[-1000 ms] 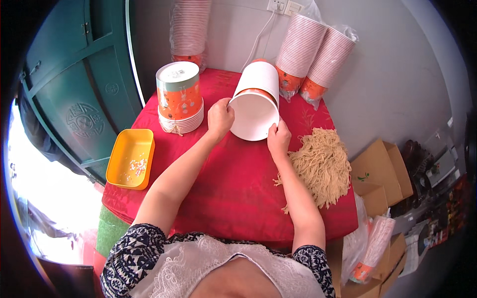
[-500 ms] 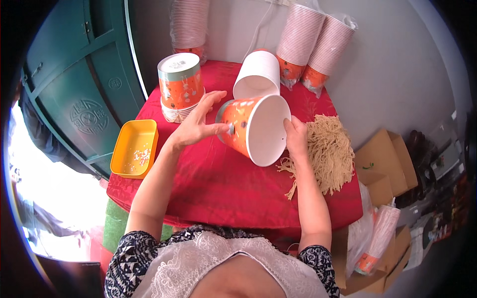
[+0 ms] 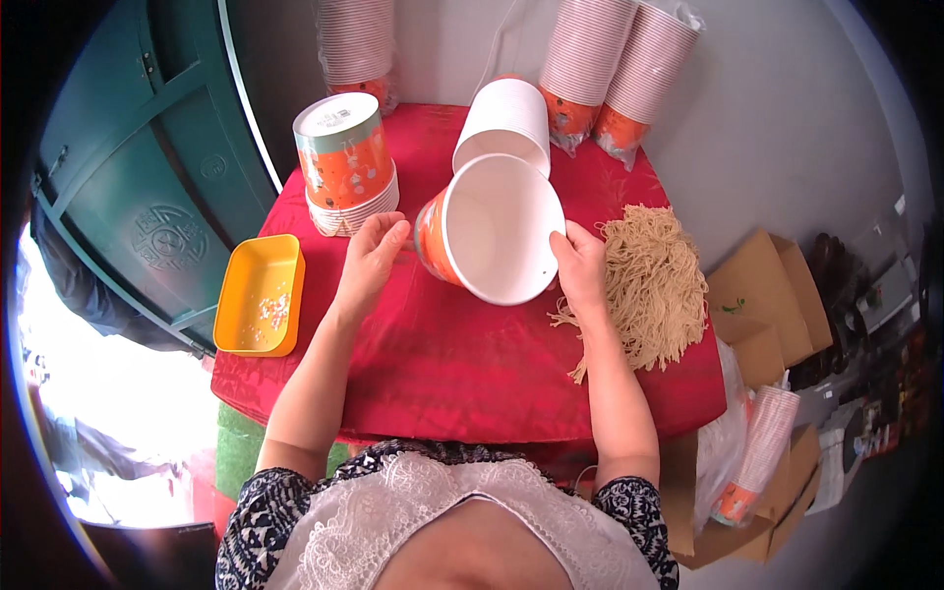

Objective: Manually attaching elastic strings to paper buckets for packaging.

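Note:
My right hand (image 3: 580, 265) grips the rim of a paper bucket (image 3: 503, 231), orange and printed outside and white inside, with its thumb at the edge. The bucket is tilted, its mouth toward me, and a small dark hole shows near the rim by that thumb. Left of the bucket, my left hand (image 3: 374, 258) has its fingers drawn together in a pinch. Whatever they hold, if anything, is too small to make out. Beside my right hand lies a pile of beige cords (image 3: 654, 290).
A yellow plastic tub (image 3: 224, 305) with small pale bits stands at the table's left. Behind it is an upside-down stack of buckets (image 3: 344, 167). A second stack (image 3: 503, 113) lies on its side on the red tablecloth (image 3: 472, 379). Bagged stacks (image 3: 590, 59) stand at the back; cardboard boxes (image 3: 772, 295) are at the right.
The held bucket has turned its mouth more toward me and moved slightly left and away. My left hand has come off its side, its spread fingers drawing together.

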Demonstrator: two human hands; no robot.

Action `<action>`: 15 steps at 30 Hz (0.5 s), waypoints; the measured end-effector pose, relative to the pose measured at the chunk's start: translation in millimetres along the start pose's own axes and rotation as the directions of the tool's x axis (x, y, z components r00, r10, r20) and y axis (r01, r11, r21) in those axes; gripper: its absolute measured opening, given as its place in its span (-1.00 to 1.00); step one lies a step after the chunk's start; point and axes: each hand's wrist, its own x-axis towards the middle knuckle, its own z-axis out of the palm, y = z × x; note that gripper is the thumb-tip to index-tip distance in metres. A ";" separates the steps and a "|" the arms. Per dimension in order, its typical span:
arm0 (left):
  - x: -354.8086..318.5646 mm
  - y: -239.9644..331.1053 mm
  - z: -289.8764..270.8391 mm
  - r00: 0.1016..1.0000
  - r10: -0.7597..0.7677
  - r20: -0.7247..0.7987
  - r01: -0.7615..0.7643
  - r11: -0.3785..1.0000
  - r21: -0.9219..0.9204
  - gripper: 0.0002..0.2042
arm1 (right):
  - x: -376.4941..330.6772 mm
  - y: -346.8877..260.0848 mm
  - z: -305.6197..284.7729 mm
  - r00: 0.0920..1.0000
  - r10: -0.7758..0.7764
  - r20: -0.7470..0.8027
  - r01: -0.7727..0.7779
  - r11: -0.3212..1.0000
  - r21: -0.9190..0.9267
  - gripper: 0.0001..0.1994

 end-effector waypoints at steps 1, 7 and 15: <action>-1.8 -1.3 -3.3 0.998 0.048 -0.049 -0.045 0.996 0.071 -0.60 | -2.2 -15.8 5.1 0.994 0.108 0.005 -0.108 0.993 0.052 -0.83; -11.0 0.8 2.8 0.959 0.280 -0.032 -0.245 0.885 0.396 -0.55 | -1.8 -41.0 10.5 0.990 0.139 0.010 -0.140 0.988 0.060 -0.53; -28.1 16.3 22.9 0.801 0.513 0.310 -0.563 0.468 0.681 -0.38 | -8.1 -40.4 17.1 0.973 0.206 0.107 -0.225 0.950 0.218 -0.44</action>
